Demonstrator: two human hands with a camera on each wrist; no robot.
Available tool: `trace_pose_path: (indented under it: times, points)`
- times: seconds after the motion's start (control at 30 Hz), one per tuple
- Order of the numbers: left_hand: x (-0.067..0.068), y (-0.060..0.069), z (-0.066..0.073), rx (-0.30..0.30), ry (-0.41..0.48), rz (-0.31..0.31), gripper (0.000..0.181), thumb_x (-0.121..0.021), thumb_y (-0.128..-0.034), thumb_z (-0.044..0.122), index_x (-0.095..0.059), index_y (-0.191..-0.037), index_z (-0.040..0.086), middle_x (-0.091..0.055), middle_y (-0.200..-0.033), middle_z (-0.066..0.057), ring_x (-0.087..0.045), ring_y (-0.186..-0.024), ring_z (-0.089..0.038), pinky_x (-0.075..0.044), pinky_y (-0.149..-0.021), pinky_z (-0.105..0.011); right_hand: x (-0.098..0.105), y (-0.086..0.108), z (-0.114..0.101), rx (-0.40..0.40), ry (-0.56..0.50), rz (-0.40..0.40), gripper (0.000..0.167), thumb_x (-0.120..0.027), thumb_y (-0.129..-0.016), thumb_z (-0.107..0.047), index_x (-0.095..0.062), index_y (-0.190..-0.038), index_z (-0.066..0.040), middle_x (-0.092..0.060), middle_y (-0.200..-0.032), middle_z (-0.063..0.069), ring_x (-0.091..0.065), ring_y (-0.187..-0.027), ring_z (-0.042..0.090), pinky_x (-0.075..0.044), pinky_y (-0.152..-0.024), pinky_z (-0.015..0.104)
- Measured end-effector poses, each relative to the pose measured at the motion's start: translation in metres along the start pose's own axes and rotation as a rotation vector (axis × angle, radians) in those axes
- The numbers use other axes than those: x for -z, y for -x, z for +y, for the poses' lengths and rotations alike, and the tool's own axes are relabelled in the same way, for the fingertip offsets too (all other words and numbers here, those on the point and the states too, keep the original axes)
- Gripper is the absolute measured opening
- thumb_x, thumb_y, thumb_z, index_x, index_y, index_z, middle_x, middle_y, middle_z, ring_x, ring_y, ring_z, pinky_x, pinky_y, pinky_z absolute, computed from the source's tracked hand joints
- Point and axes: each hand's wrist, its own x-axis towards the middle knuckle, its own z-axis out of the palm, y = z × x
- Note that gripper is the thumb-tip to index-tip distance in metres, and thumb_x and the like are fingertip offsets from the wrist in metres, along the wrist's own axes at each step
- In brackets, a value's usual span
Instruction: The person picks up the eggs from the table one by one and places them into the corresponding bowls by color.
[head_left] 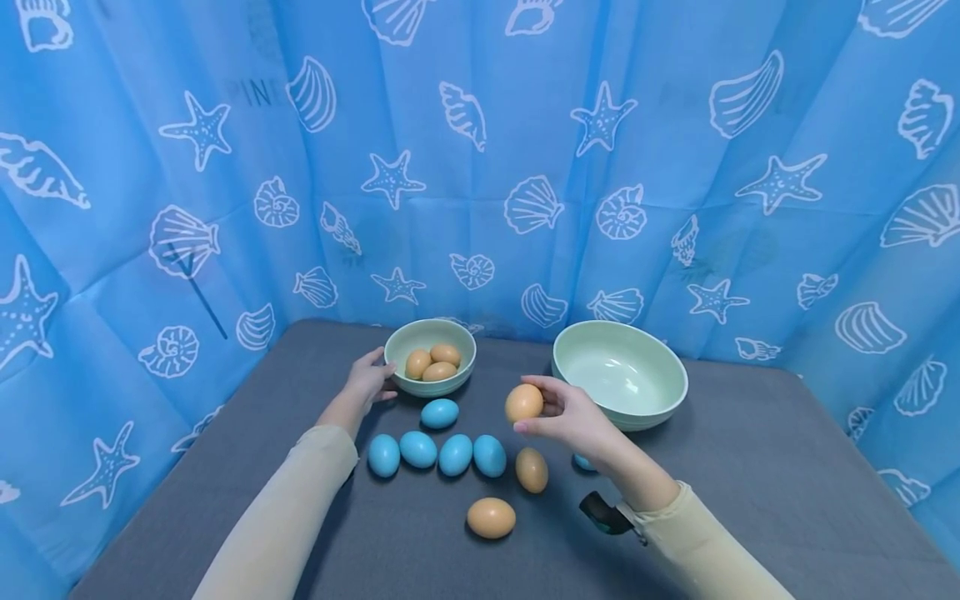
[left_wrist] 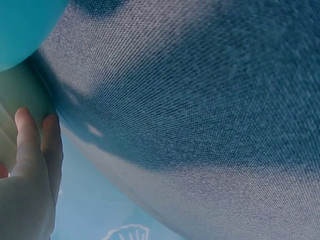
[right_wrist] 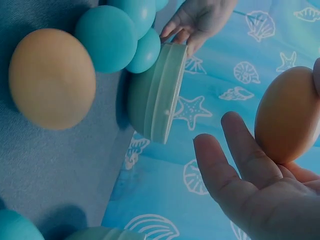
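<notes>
My right hand (head_left: 562, 412) pinches a brown egg (head_left: 523, 403) above the table, left of the large green bowl (head_left: 675, 392); in the right wrist view the egg (right_wrist: 287, 112) sits at the fingertips. At the left side of the small green bowl (head_left: 431, 388), my left hand (head_left: 366, 385) holds its wall, thumb at the rim and fingers (left_wrist: 27, 135) along the outside. Three brown eggs (head_left: 438, 372) lie in that bowl. On the table rest two more brown eggs, one nearer (head_left: 491, 517) and one farther (head_left: 532, 470).
Several blue eggs (head_left: 455, 455) form a row before the small bowl, with another blue egg (head_left: 439, 413) behind them. My right forearm partly hides one more blue egg (head_left: 583, 462). A blue shell-print curtain (head_left: 465, 208) borders the grey tabletop (head_left: 405, 542).
</notes>
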Motion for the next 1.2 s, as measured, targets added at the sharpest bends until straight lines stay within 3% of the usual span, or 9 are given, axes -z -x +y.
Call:
trace_pose_path:
  times: [0.37,0.63,0.83,1.2]
  points:
    - [-0.001,-0.001,0.000,0.005,-0.004,-0.002,0.058,-0.044,-0.1050,0.012,-0.018,-0.157,0.012,-0.018,-0.158,-0.019,-0.047,-0.125,-0.036,-0.056,-0.086,-0.034,-0.004,-0.008,-0.003,0.011,-0.033,-0.018,0.070,-0.073,-0.089,-0.018,-0.037,-0.146,0.001,-0.053,-0.133,0.020,-0.056,-0.115,0.028,-0.052,-0.092,0.039]
    - [0.000,-0.001,-0.002,0.005,-0.004,0.002,0.058,-0.043,-0.1051,0.012,-0.018,-0.157,0.013,-0.018,-0.159,-0.019,-0.047,-0.124,-0.036,-0.054,-0.089,-0.036,-0.009,-0.019,-0.004,0.034,-0.058,-0.016,0.073,-0.076,-0.087,-0.022,-0.038,-0.146,0.001,-0.053,-0.133,0.021,-0.056,-0.116,0.029,-0.053,-0.092,0.038]
    - [0.000,0.000,-0.002,0.007,-0.007,0.008,0.058,-0.043,-0.1050,0.012,-0.018,-0.157,0.013,-0.018,-0.158,-0.019,-0.049,-0.122,-0.035,-0.056,-0.083,-0.033,-0.012,-0.029,-0.007,0.020,-0.108,0.002,0.070,-0.074,-0.088,-0.016,-0.038,-0.146,0.000,-0.052,-0.134,0.021,-0.055,-0.117,0.030,-0.052,-0.092,0.039]
    - [0.001,0.000,0.000,0.005,-0.005,-0.005,0.058,-0.043,-0.1053,0.013,-0.017,-0.157,0.013,-0.019,-0.158,-0.020,-0.048,-0.124,-0.036,-0.053,-0.092,-0.039,-0.018,-0.040,-0.004,0.019,-0.109,0.037,0.067,-0.071,-0.089,-0.011,-0.037,-0.146,0.001,-0.051,-0.136,0.022,-0.053,-0.119,0.032,-0.050,-0.096,0.042]
